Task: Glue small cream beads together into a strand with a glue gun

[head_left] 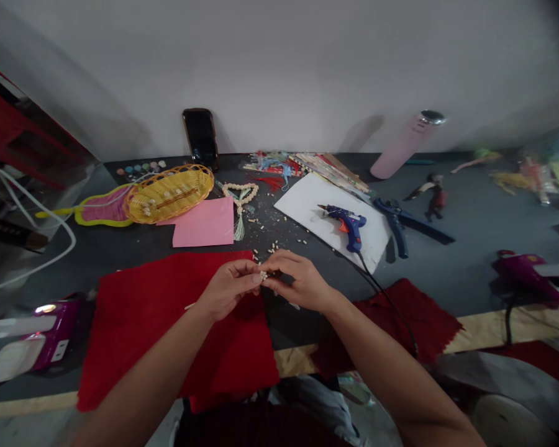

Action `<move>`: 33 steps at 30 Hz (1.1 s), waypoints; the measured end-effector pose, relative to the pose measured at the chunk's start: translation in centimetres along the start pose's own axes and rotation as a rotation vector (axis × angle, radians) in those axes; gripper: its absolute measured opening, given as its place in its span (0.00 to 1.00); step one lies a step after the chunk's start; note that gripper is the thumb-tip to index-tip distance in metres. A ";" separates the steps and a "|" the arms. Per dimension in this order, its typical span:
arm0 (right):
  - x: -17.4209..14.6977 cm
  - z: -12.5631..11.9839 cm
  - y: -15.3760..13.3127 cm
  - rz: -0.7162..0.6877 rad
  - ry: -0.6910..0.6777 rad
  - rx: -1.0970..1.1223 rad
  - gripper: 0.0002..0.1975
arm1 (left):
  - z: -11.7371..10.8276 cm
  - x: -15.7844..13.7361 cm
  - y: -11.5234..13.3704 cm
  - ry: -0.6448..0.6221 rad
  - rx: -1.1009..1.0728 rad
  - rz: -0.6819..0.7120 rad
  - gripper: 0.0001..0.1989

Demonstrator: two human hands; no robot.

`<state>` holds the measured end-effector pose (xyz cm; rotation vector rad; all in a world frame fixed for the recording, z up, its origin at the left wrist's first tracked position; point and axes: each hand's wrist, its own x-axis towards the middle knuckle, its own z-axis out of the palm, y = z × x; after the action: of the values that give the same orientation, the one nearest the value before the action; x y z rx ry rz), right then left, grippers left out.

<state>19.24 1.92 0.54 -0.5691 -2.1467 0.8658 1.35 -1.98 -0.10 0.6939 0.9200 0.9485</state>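
My left hand (229,288) and my right hand (302,280) meet over the table, thumbs and fingers pinched around a small cluster of pale pieces (263,275). Its exact kind is too small to make out. Several short, pale cut pieces (257,251) lie scattered just beyond my fingertips. Under my left hand spreads a red cloth (168,310). Farther off, a string of wooden beads with a pale tassel (239,230) lies beside a pink sheet (205,226).
A blue glue gun (351,226) rests on white paper (302,198), its cord running toward me. To its right are blue-handled pliers (395,230). A yellow basket (170,192), a phone (201,138) and a pink bottle (405,146) stand toward the wall. Purple devices (63,335) sit at both sides.
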 end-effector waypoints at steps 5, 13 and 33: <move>0.0 0.0 0.0 0.003 -0.002 -0.002 0.11 | -0.1 0.0 0.0 0.002 -0.002 0.002 0.10; -0.1 0.0 0.0 0.017 -0.013 -0.001 0.11 | 0.0 -0.1 0.0 0.019 0.003 -0.009 0.09; -0.2 0.2 0.3 0.007 -0.011 -0.028 0.11 | -0.1 0.0 0.0 0.000 0.044 0.012 0.09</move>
<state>19.27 1.93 0.17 -0.5878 -2.1712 0.8461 1.31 -1.99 -0.16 0.7378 0.9401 0.9416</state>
